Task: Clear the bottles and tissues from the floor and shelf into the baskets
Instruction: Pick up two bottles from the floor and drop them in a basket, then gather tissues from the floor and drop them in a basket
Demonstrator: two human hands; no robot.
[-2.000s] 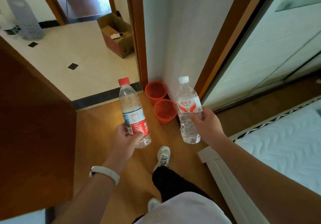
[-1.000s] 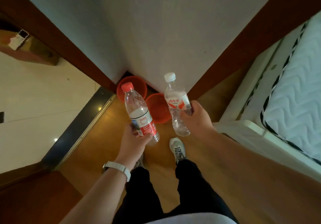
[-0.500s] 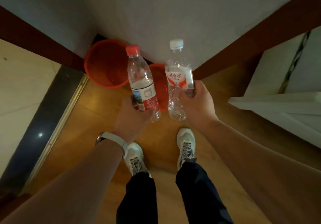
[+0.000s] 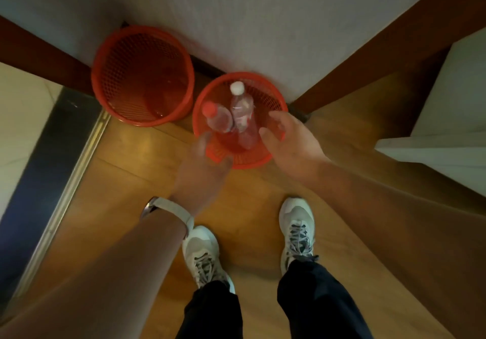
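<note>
I see both bottles, the red-capped bottle [image 4: 217, 119] and the white-capped bottle [image 4: 242, 113], standing inside the right basket [image 4: 274, 96], just beyond my fingers. My left hand [image 4: 201, 170] and right hand [image 4: 288, 142] hover at its near rim, fingers spread, holding nothing. The left basket [image 4: 105, 75] sits beside it against the wall [image 4: 236, 9], on the wooden floor [image 4: 126, 170].

Both baskets — the left basket [image 4: 143, 75] at eleven o'clock and the right basket [image 4: 273, 101] at twelve — look like red plastic mesh. The red-capped bottle [image 4: 218, 120] and white-capped bottle [image 4: 243, 112] are clear, shiny plastic. The floor [image 4: 136, 170] is glossy wood; the wall [image 4: 236, 14] is matt; the shoes [image 4: 202, 257] — woven cloth with laces.
</note>
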